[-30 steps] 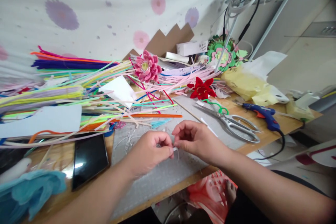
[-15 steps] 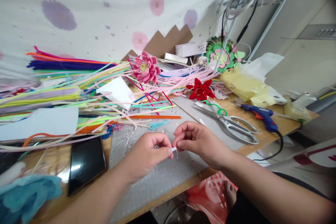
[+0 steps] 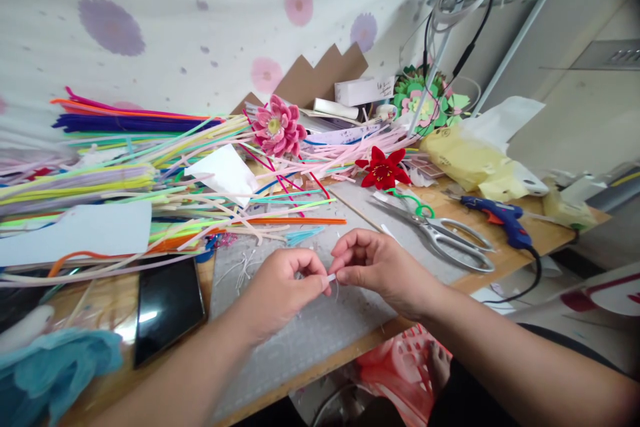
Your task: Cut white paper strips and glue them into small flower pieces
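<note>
My left hand (image 3: 283,290) and my right hand (image 3: 377,267) meet over a grey cutting mat (image 3: 310,330) near the table's front edge. Both pinch a small white strip (image 3: 331,277) between thumb and forefinger, fingers curled closed. Thin white threads hang from the strip. A few white scraps (image 3: 243,267) lie on the mat just left of my left hand.
A heap of coloured pipe cleaners (image 3: 125,167) covers the left. A black phone (image 3: 167,303) lies front left. Large scissors (image 3: 440,233) and a blue glue gun (image 3: 503,220) sit right. A pink flower (image 3: 277,127) and red flower (image 3: 383,170) lie behind.
Both hands stay pinched on the white strip and have barely shifted; the strip sits slightly more visible between the fingertips than one second ago.
</note>
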Available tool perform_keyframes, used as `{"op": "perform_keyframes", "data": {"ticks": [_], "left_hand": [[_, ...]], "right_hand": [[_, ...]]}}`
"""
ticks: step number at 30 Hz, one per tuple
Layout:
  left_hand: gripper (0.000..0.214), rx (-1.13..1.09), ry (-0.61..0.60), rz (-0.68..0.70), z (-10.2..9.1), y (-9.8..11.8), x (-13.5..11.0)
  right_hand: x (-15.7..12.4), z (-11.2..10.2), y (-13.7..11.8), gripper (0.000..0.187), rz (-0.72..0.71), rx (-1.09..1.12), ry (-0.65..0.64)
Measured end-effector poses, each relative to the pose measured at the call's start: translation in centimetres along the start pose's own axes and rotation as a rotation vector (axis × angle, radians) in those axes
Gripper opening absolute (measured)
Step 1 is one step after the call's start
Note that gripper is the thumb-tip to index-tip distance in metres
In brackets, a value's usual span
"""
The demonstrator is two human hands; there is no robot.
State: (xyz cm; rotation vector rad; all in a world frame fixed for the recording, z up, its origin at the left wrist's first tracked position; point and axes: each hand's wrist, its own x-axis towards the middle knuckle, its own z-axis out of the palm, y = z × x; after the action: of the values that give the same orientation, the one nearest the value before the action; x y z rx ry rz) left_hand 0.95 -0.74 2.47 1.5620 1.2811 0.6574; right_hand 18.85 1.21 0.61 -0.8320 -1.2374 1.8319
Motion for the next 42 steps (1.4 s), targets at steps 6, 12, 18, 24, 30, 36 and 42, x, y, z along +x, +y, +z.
{"op": "perform_keyframes", "data": {"ticks": [6,12,18,24,30,36,42], "left_hand": [[0.011,-0.021,-0.010,-0.027,0.1,-0.1,-0.2],[0.011,-0.069,-0.026,-0.027,0.2,-0.2,-0.2],[0.010,-0.051,-0.044,-0.010,0.2,-0.1,-0.1],[0.011,-0.037,-0.054,0.009,0.2,-0.3,-0.1],[0.012,-0.038,-0.069,0.023,0.0,-0.4,-0.2],[0.011,-0.047,-0.046,0.011,0.1,-0.1,-0.2],[0.010,-0.039,-0.059,-0.018,0.0,-0.1,-0.2]], "right_hand": [[-0.4,-0.4,-0.6,0.020,-0.028,-0.044,0.013],[-0.5,0.1,-0.8,0.028,-0.071,-0.227,-0.022],[-0.3,0.5,-0.6,0.023,-0.070,-0.312,-0.017],[-0.1,0.6,-0.9,0.015,-0.044,-0.308,0.023],[-0.2,0.3,-1.0,0.014,-0.020,-0.119,0.003],[-0.5,0.1,-0.6,0.024,0.021,-0.036,0.010],[-0.1,-0.9,-0.9,0.023,-0.046,-0.081,0.090]]}}
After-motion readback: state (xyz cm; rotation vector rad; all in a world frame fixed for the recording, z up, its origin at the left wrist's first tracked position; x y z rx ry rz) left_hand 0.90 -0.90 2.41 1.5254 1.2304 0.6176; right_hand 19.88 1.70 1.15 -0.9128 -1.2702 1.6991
